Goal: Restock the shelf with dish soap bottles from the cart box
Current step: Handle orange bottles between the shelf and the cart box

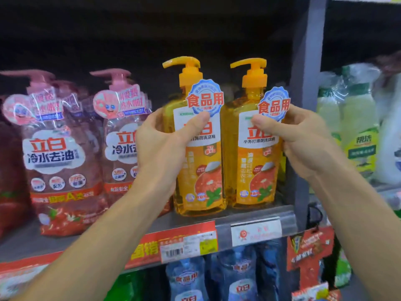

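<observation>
A: Shelf (195, 222) status: grey metal deck at chest height, price strip (173, 246) along its front edge, dark void above. Report the load

B: Two orange pump bottles stand upright at the right end, side by side and touching, labels facing out. Left bottle (199, 170), right bottle (258, 166). Pink-capped packs (63, 157) sit to their left; a grey upright (303, 105) closes the bay on the right, with pale green bottles (358, 137) past it

A: Hand state?

B: Left hand (165, 144) grasps the left bottle: thumb across the front label, fingers curled round the far left side. Right hand (303, 137) grasps the right bottle the same way, mirrored, thumb on the label, fingers behind the right side

A: Reason for that grip?

B: Judged only: a grip high on each body, below the round blue tags, gives turning control, so both labels can be squared to the aisle and the pair held tight together at the front edge

A: Position of each bottle relative to its hand?

B: Each bottle sits inside its hand, base on the shelf deck, pump above the thumb. Cart box is not in view
</observation>
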`<state>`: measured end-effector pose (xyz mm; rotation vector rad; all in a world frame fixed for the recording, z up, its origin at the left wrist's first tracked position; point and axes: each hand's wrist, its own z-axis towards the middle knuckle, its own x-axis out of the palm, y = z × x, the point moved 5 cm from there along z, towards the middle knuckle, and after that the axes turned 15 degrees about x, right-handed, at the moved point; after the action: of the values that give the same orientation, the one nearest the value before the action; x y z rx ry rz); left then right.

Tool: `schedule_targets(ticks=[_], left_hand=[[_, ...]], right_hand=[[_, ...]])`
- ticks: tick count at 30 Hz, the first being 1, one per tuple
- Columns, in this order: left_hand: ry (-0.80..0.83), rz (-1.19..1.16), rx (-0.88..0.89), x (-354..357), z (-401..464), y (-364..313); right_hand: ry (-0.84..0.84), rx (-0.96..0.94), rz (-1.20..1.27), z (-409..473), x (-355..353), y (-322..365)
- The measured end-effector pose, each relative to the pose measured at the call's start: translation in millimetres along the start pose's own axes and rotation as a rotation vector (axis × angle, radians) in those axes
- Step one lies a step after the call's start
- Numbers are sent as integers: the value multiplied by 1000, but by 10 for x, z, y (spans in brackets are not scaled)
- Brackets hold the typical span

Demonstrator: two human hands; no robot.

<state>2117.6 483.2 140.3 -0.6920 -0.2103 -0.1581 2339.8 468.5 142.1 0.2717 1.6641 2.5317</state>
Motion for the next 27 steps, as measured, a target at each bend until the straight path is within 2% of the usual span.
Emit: schedule_targets(ticks=[10,19,23,27], left_hand=[[-25,36,-43,-49,-50,196],[3,100,-30,-16,-68,250],[0,183,37,-30,-111,251],[-13,300,149,-31,-152,237]], right_hand=[[-26,76,106,-53,119,-135],[-131,103,94,-70,121,-143],[-183,95,53,-69,120,-191],[-253,59,-102,-91,99,-204]])
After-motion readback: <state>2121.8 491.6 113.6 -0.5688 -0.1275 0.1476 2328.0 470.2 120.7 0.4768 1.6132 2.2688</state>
